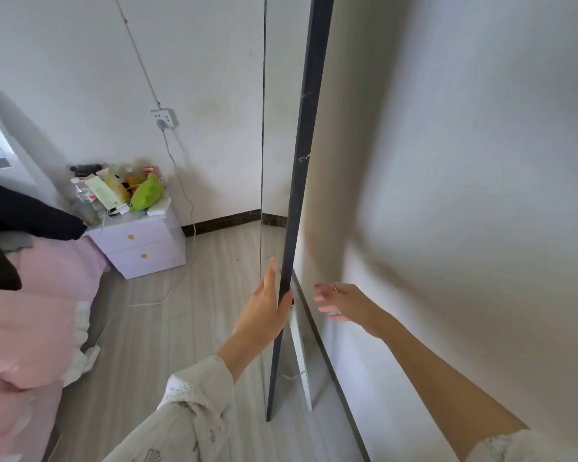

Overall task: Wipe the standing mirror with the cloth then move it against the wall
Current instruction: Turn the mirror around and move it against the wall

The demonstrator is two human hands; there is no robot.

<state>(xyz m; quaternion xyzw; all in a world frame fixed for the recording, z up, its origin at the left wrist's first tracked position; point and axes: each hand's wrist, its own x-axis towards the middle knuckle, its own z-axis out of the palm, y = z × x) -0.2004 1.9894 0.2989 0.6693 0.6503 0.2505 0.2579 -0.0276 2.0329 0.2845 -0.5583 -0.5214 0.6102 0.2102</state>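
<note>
The tall standing mirror point(302, 155) is seen edge-on, its dark frame running from the top of the view down to the floor, its glass face turned left. It stands close to the white wall point(464, 161) on the right, with a white back support leg point(301, 348) showing behind it. My left hand point(264, 305) grips the frame's edge at mid height, thumb behind it. My right hand point(341, 303) hovers with fingers spread in the gap between mirror and wall, touching neither. No cloth is in view.
A lilac bedside cabinet point(141, 245) crowded with bottles and a green toy stands in the left corner, with a white cable trailing over the striped floor point(181, 328). A bed with pink bedding point(24, 311) fills the left side. A dark skirting runs along the walls.
</note>
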